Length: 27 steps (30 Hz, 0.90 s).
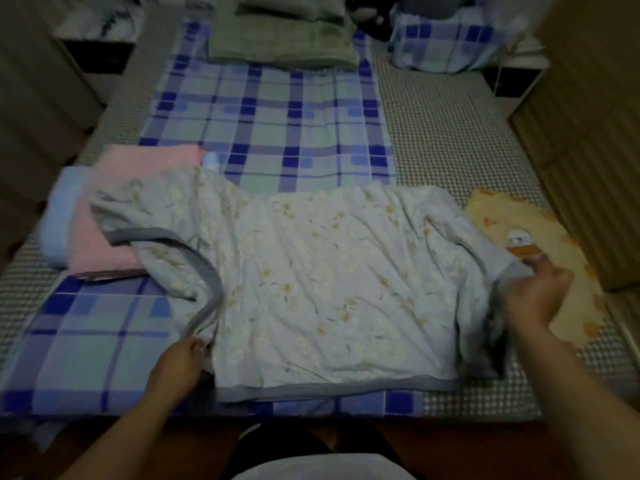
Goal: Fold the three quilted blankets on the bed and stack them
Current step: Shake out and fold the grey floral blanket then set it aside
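Beyond my left hand (180, 362) a folded pink blanket (104, 237) lies on the bed (450, 140); an orange blanket (554, 244) spreads under my right hand (535, 294). Between both hands lies the floral blanket (329, 289): left fingers pinch its grey edge, right seems curled on its bunched side.

soft matt crumpled cloth floral blanket (311, 278) lies on smooth checked cotton-like sheet (270, 116).
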{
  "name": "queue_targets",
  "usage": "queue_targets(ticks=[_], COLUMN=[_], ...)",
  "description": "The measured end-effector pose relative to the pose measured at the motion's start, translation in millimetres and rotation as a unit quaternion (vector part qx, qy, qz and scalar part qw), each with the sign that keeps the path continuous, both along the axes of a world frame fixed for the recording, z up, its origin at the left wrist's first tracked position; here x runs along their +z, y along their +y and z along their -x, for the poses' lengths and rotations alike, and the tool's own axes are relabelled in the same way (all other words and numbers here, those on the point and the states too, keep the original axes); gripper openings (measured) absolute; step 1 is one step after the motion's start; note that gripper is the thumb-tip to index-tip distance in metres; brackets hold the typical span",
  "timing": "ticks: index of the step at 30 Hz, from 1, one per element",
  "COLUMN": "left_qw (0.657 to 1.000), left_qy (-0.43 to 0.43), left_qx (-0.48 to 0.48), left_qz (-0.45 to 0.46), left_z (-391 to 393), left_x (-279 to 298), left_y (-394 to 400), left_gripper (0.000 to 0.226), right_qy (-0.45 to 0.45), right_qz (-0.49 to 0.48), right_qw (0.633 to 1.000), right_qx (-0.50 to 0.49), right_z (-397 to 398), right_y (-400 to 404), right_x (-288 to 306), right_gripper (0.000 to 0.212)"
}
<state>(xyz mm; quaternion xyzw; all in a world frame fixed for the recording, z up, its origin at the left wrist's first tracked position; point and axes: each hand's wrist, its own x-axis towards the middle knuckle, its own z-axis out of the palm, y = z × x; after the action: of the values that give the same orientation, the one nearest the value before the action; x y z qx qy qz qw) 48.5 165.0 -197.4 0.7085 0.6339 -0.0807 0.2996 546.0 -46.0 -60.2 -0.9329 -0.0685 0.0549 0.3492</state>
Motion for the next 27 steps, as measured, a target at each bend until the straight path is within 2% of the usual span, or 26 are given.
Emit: queue_targets(ticks=[1,3,4,7,8,9,11,12,14,15,17,18,20,21,24,26,27], left_qw=[0.999,0.994,0.991,0.984,0.981,0.978,0.969,0.962,0.956,0.957,0.959,0.958,0.955,0.954,0.955,0.946,0.938], left_qy=[-0.022,-0.055,-0.068,-0.091,-0.105,-0.123,-0.183,-0.213,-0.243,-0.245,-0.253,-0.258,-0.262,-0.258,-0.26,-0.294,-0.316], left_qx=[0.039,0.085,0.094,0.085,0.08,0.078,0.095,0.115,0.148,0.148,0.128,0.12,0.127,0.137,0.139,0.134,0.139], left_qz=[-0.018,-0.044,-0.061,-0.13,-0.144,-0.148,-0.135,-0.124,-0.076,-0.04,0.023,0.038,0.056,0.06,0.037,0.007,-0.006], left_z=[9,30,43,95,115,135,173,189,211,216,220,219,216,215,217,222,226], left_x=[12,40,56,100,113,125,141,144,140,133,118,112,104,103,112,126,135], left_y=[8,23,31,47,48,48,42,37,28,23,14,10,8,10,18,26,30], left_gripper=[0.027,0.03,0.03,0.029,0.03,0.032,0.032,0.031,0.03,0.028,0.025,0.024,0.022,0.021,0.023,0.021,0.02], right_qy=[-0.056,-0.121,-0.15,-0.191,-0.181,-0.136,0.002,0.071,0.19,0.253,0.366,0.378,0.354,0.344,0.249,0.2,0.14], right_qz=[0.022,-0.066,-0.101,-0.17,-0.179,-0.194,-0.223,-0.212,-0.122,-0.057,0.05,0.067,0.112,0.101,-0.052,-0.178,-0.238], right_qw=[0.997,0.976,0.949,0.805,0.777,0.766,0.801,0.836,0.892,0.902,0.89,0.896,0.905,0.91,0.94,0.938,0.936], right_qx=[0.052,0.171,0.258,0.536,0.576,0.598,0.556,0.502,0.392,0.345,0.267,0.225,0.206,0.208,0.225,0.221,0.219], right_z=[12,67,116,270,317,360,431,456,487,494,497,496,497,501,517,531,536], right_y=[33,107,144,198,205,210,213,212,211,210,201,195,192,192,201,211,214], right_x=[2,28,41,45,39,34,12,-4,-39,-53,-69,-74,-75,-73,-53,-20,0], right_gripper=[0.042,0.046,0.048,0.054,0.054,0.055,0.056,0.055,0.062,0.064,0.057,0.053,0.046,0.037,0.007,0.009,0.013])
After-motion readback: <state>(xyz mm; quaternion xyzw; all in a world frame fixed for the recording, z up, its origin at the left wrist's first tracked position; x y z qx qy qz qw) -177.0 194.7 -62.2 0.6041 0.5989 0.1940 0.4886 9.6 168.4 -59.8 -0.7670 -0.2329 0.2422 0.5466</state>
